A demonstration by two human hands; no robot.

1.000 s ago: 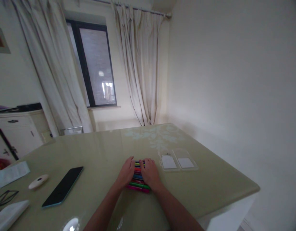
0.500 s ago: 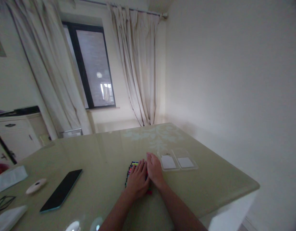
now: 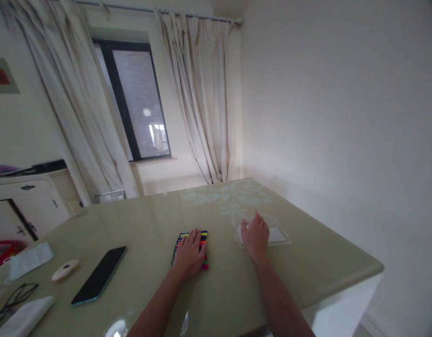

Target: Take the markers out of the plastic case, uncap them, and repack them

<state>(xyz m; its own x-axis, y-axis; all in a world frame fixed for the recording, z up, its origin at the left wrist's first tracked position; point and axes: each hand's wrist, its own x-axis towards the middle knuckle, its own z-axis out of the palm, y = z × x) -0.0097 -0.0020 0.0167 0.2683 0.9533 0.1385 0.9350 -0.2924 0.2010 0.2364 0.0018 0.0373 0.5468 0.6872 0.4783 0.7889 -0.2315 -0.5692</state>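
My left hand (image 3: 190, 255) lies flat, fingers stretched, on a row of brightly coloured marker-like sticks (image 3: 204, 236) with dark ends. The palm and fingers cover much of the row, so their exact kind is hard to make out. To the right, my right hand (image 3: 256, 234) is over an opened clear plastic case (image 3: 286, 240), its thumb apart from loosely bent fingers. White paper (image 3: 276, 235) shows inside the right half of the case; the hand hides most of the left half. Whether the fingertips touch the case I cannot tell.
On the left of the table (image 3: 146, 262) lie a black phone (image 3: 99, 275), a pale oval object (image 3: 65, 270), a face mask (image 3: 31, 261), a dark cable or glasses (image 3: 18, 297) and a white packet (image 3: 28, 316). A wall (image 3: 324, 117) runs along the right.
My right hand has left the coloured sticks and moved right, over the clear case. My left hand stays on the sticks. The view has shifted slightly.
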